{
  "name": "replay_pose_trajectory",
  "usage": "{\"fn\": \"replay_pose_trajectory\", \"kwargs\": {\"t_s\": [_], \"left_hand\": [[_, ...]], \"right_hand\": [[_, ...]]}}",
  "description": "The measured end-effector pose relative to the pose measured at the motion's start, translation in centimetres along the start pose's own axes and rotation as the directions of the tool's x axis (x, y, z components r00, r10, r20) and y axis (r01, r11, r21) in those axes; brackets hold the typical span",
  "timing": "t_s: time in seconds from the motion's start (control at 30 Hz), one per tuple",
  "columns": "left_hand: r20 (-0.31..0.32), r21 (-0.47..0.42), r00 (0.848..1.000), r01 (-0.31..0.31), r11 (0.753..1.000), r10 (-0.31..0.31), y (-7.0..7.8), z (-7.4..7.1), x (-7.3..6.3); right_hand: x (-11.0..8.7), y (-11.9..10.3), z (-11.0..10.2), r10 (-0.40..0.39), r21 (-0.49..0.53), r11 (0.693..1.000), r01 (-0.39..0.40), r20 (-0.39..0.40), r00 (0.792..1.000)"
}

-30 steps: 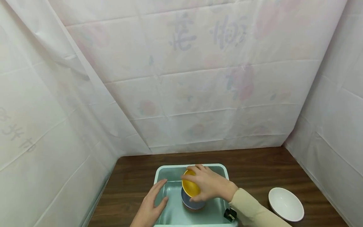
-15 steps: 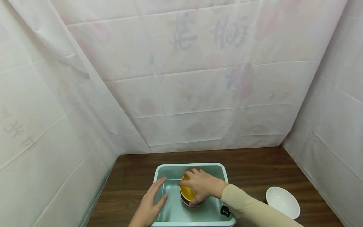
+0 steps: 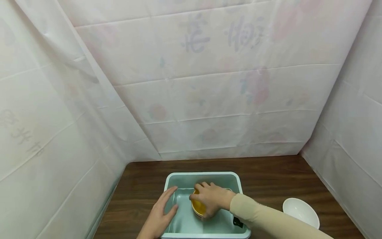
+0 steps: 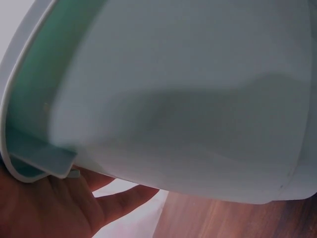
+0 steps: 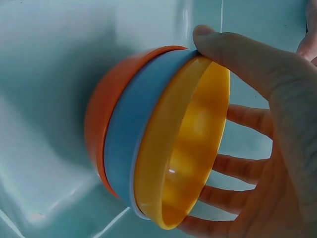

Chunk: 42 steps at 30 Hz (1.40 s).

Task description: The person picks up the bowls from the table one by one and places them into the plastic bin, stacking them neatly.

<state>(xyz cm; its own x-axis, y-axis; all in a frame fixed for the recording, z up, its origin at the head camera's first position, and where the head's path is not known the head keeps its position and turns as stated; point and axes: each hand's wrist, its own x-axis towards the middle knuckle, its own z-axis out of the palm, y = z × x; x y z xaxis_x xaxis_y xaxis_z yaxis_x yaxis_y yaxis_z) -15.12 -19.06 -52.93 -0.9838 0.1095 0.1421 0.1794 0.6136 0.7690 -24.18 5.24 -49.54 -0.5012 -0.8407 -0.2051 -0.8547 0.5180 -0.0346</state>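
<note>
My right hand (image 3: 210, 199) holds a yellow bowl (image 5: 193, 144) by its rim, thumb on one edge and fingers along the other. In the right wrist view the yellow bowl sits nested in a blue bowl (image 5: 136, 129), which sits in an orange bowl (image 5: 101, 119). This stack lies inside a pale green plastic basin (image 3: 179, 229). My left hand (image 3: 159, 214) is at the basin's left side, fingers fairly straight and thumb spread apart. In the left wrist view the left hand (image 4: 64, 208) is close against the basin's rim, partly hidden by it.
A white bowl (image 3: 301, 212) stands on the dark wooden table (image 3: 268, 179) to the right of the basin. A black clip-like object (image 3: 237, 221) shows by the basin's right rim, under the right sleeve. White printed sheets (image 3: 223, 99) hang at the back and sides.
My right hand has lowered the yellow bowl from a tilted position above the blue bowl into the stack. The left hand stays at the basin's left side.
</note>
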Motion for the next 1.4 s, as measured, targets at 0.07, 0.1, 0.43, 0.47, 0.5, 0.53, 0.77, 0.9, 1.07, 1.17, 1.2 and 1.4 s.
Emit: {"fn": "replay_pose_trajectory", "kwargs": {"t_s": [0.07,0.1,0.43,0.47,0.5,0.53,0.77,0.9,1.07,1.17,1.2,1.4], "left_hand": [[-0.001,0.001,1.0,-0.001,1.0,0.001,-0.1,0.1,-0.1],[-0.003,0.004,1.0,-0.003,1.0,0.003,-0.1,0.1,-0.2],[0.001,-0.008,1.0,-0.018,1.0,0.018,-0.3,0.3,-0.2],[0.002,-0.008,1.0,-0.017,1.0,0.017,-0.3,0.3,-0.2],[0.002,-0.007,1.0,-0.014,1.0,0.014,-0.3,0.3,-0.2],[0.002,-0.006,1.0,-0.011,1.0,0.011,-0.4,0.3,-0.2],[-0.014,0.003,1.0,-0.013,1.0,0.013,-0.5,0.1,0.3],[-0.023,0.008,0.999,-0.025,1.0,0.025,-0.5,0.0,0.4],[-0.049,0.024,0.998,-0.034,0.999,0.035,-0.6,0.0,0.1],[-0.065,0.041,0.997,-0.038,0.998,0.041,-0.5,-0.1,-0.1],[-0.066,0.046,0.997,-0.038,0.998,0.041,-0.5,-0.1,-0.2],[-0.042,0.043,0.999,-0.007,0.999,0.009,-0.1,-0.1,-0.2]], "right_hand": [[0.0,-0.1,0.1,0.004,0.011,1.0,-0.004,0.01,1.0],[0.0,-0.1,0.1,0.005,0.021,1.0,-0.005,0.014,1.0],[0.0,0.0,0.4,0.004,0.031,1.0,-0.004,0.017,1.0],[0.0,-0.1,0.4,0.006,0.029,1.0,-0.007,0.019,1.0],[0.0,-0.1,0.4,0.009,0.024,1.0,-0.01,0.019,1.0],[-0.1,-0.2,0.5,0.012,0.021,1.0,-0.012,0.017,1.0],[-0.2,-0.1,-0.2,0.013,-0.038,0.999,-0.013,-0.009,1.0],[-0.5,0.0,-1.1,0.035,-0.011,0.999,-0.035,-0.007,0.999],[-1.4,0.0,-2.6,0.061,0.063,0.996,-0.06,-0.016,0.998],[-2.5,0.2,-3.5,0.089,0.124,0.989,-0.083,-0.041,0.995],[-3.0,0.4,-3.8,0.1,0.149,0.985,-0.091,-0.053,0.994],[-6.5,1.6,-4.3,0.172,0.282,0.953,-0.115,-0.189,0.967]]}}
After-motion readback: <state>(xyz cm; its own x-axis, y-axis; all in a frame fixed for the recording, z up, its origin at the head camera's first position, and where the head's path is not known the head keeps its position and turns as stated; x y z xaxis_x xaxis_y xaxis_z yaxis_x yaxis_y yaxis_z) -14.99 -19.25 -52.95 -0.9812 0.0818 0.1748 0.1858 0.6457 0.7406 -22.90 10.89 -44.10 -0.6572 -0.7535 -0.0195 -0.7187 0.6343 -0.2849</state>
